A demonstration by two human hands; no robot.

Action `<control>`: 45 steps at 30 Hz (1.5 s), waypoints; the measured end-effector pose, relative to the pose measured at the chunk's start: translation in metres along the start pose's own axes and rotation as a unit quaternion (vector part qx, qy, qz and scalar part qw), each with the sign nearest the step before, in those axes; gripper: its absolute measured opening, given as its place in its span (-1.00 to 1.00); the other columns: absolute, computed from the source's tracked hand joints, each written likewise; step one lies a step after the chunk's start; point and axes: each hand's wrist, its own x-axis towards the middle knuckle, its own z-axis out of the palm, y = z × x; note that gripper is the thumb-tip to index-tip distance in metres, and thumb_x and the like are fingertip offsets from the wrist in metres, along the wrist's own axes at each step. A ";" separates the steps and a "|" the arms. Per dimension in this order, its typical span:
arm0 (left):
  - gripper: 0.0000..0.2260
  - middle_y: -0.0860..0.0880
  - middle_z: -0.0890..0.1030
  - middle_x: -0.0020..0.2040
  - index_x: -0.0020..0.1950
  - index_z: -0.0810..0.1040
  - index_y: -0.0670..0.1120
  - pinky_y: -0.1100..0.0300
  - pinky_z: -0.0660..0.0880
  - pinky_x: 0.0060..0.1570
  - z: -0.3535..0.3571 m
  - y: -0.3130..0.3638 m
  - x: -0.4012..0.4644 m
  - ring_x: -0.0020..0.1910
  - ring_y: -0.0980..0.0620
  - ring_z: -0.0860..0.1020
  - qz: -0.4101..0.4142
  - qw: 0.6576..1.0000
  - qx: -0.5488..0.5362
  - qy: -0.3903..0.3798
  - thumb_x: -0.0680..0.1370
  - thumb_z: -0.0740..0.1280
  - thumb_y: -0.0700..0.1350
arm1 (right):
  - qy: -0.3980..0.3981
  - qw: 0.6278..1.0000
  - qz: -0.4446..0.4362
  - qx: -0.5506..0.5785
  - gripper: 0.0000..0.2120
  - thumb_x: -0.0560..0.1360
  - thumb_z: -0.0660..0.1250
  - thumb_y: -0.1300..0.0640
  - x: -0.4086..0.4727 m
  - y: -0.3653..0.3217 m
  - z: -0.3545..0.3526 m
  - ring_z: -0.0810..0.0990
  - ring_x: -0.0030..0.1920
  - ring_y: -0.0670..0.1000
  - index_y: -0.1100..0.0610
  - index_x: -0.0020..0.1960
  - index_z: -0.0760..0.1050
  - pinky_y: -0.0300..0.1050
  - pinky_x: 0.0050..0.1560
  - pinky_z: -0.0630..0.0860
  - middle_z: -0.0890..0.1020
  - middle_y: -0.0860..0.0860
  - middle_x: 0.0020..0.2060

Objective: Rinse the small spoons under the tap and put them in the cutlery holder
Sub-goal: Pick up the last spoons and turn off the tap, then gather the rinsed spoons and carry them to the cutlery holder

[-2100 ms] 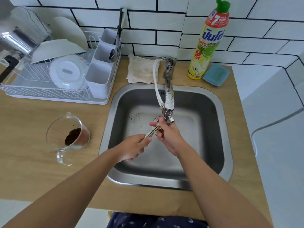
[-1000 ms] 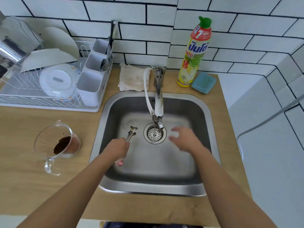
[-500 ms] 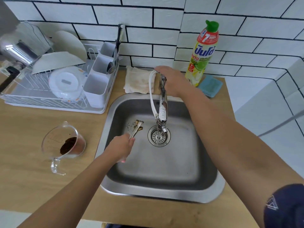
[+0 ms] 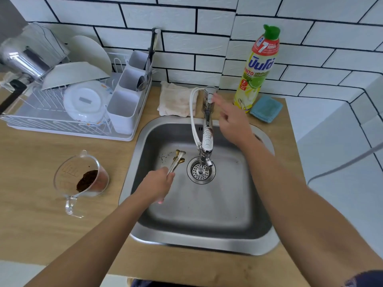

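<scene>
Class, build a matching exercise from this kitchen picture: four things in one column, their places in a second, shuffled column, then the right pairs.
Things
1. small spoons
2. measuring jug
3. blue sponge
4. folded cloth

Places
A. on the counter left of the sink
B. beside the dish soap bottle
C. gripped in the left hand, over the sink
D. behind the sink, left of the tap

Pairs: 1-C, 2-A, 3-B, 4-D

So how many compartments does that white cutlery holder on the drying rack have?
3. The cutlery holder has a near compartment that looks empty, a middle one holding some utensils, and a far one by the wall with a dark-handled tool. Its contents may be partly hidden.
</scene>
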 end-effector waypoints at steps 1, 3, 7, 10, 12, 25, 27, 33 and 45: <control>-0.81 -0.08 0.61 -0.04 0.12 0.42 -0.04 0.13 0.67 -0.23 0.000 0.001 -0.002 -0.25 -0.07 0.71 -0.009 1.000 -0.012 -0.007 0.69 0.16 0.06 | 0.054 0.997 0.041 0.038 -0.48 0.53 0.21 0.39 -0.018 0.005 0.005 0.52 0.36 0.00 0.15 0.47 0.47 -0.14 0.38 0.44 0.48 -0.10 0.42; -0.79 -0.09 0.58 0.09 0.27 0.44 -0.05 0.18 0.64 -0.24 0.004 -0.002 -0.001 -0.16 -0.08 0.69 -0.021 0.999 -0.033 -0.019 0.66 0.29 -0.05 | 0.129 0.976 0.157 0.073 -0.63 0.57 0.30 0.26 -0.061 0.019 0.019 0.59 0.15 -0.12 0.10 0.35 0.58 -0.16 0.27 0.49 0.62 -0.12 0.25; -0.78 -0.16 0.63 -0.06 0.15 0.48 -0.11 -0.02 0.68 -0.17 0.003 -0.006 -0.010 -0.23 -0.11 0.70 -0.022 0.991 -0.129 -0.008 0.68 0.21 0.02 | 0.025 0.942 0.327 0.073 -0.74 0.53 0.46 -0.06 -0.129 0.035 0.045 0.68 -0.08 -0.03 0.08 0.10 0.61 -0.08 0.11 0.60 0.72 0.03 -0.08; -0.76 -0.12 0.60 -0.22 -0.03 0.42 -0.03 0.12 0.65 -0.33 0.002 -0.012 -0.015 -0.33 -0.03 0.65 0.047 0.976 -0.189 0.095 0.68 0.14 0.11 | 0.082 0.952 0.286 0.076 -0.78 0.46 0.53 -0.07 -0.135 0.026 0.035 0.59 -0.25 -0.19 -0.04 -0.13 0.50 -0.40 -0.19 0.50 0.63 -0.08 -0.26; -0.76 -0.08 0.56 -0.30 -0.09 0.37 0.01 0.29 0.55 -0.46 0.003 -0.014 -0.022 -0.39 0.01 0.62 0.107 0.950 -0.219 0.194 0.67 0.12 0.12 | 0.187 0.961 0.201 0.029 -0.72 0.47 0.49 0.02 -0.130 0.016 0.020 0.50 -0.32 -0.17 -0.06 -0.24 0.39 -0.42 -0.30 0.38 0.54 -0.09 -0.35; -0.75 -0.09 0.60 -0.26 -0.05 0.39 -0.04 -0.07 0.64 -0.28 0.012 -0.009 -0.010 -0.37 -0.05 0.64 0.066 0.975 -0.157 0.144 0.70 0.10 0.08 | 0.045 0.972 0.226 -0.050 -0.81 0.49 0.49 0.03 -0.139 0.019 0.042 0.57 -0.22 -0.17 -0.01 -0.05 0.47 -0.18 -0.18 0.48 0.58 -0.07 -0.11; -0.76 -0.09 0.58 -0.30 -0.05 0.37 -0.05 -0.12 0.62 -0.31 0.016 -0.009 -0.013 -0.40 -0.07 0.60 0.084 0.966 -0.175 0.174 0.69 0.11 0.08 | 0.170 0.969 0.176 -0.039 -0.76 0.49 0.42 0.14 -0.138 0.015 0.043 0.49 -0.27 -0.10 0.00 -0.21 0.36 -0.27 -0.26 0.37 0.48 -0.08 -0.29; -0.74 -0.24 0.63 0.02 0.18 0.48 -0.26 -0.05 0.62 -0.04 0.012 -0.009 -0.001 -0.04 -0.24 0.66 -0.005 0.999 0.045 -0.021 0.71 0.15 -0.08 | -0.220 0.919 0.286 -0.158 -0.43 0.50 0.45 0.02 -0.145 0.025 0.060 0.54 0.31 0.11 0.06 0.47 0.40 -0.01 0.27 0.47 0.52 0.06 0.37; -0.72 -0.21 0.62 -0.14 0.05 0.42 -0.17 -0.12 0.62 -0.15 0.023 -0.007 -0.001 -0.20 -0.23 0.63 0.036 0.994 -0.018 0.100 0.72 0.08 0.01 | -0.059 0.954 0.270 -0.111 -0.91 0.46 0.43 0.15 -0.140 0.025 0.052 0.58 -0.16 0.08 0.08 -0.11 0.52 -0.06 -0.18 0.51 0.63 0.00 -0.19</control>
